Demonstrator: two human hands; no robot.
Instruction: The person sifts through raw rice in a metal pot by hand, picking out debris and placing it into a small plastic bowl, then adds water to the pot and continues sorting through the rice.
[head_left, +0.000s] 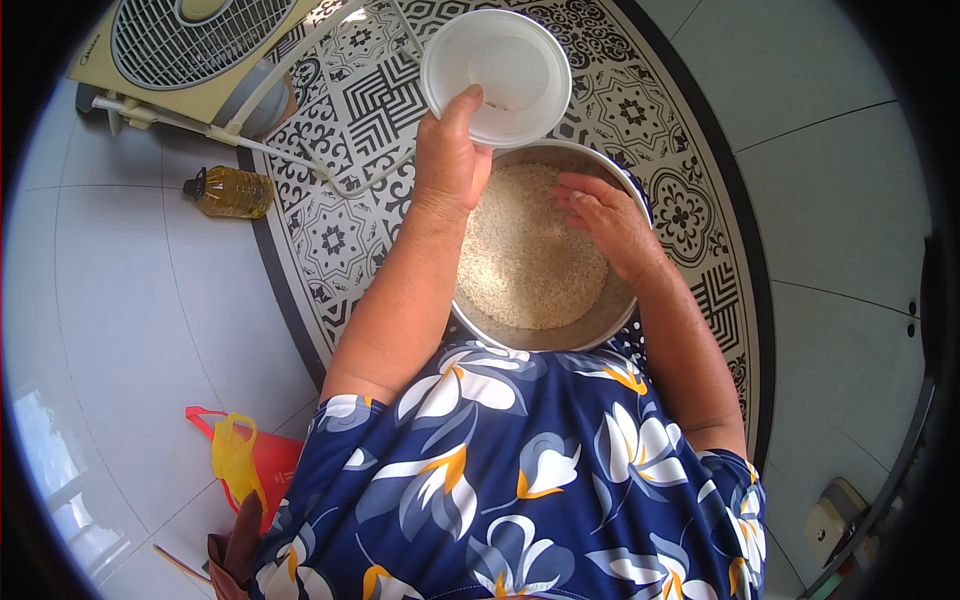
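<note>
My left hand (456,155) grips the rim of a white plastic tub (500,60), thumb inside and fingers beneath. The tub is tilted towards me, and a few small reddish specks lie near its lower wall. Below it stands a wide round metal pot (478,325) holding a broad layer of pale rice (530,255). My right hand (605,218) is over the right side of the rice, its fingers curled together with the thumb against them. Something small and whitish shows at the fingertips, too small to name.
A black-and-white patterned mat (330,235) lies under the pot. At the upper left are a beige fan (200,50) and a bottle of yellow oil (232,192). Red and yellow bags (235,455) lie at the lower left. A beige object (838,520) sits at the lower right.
</note>
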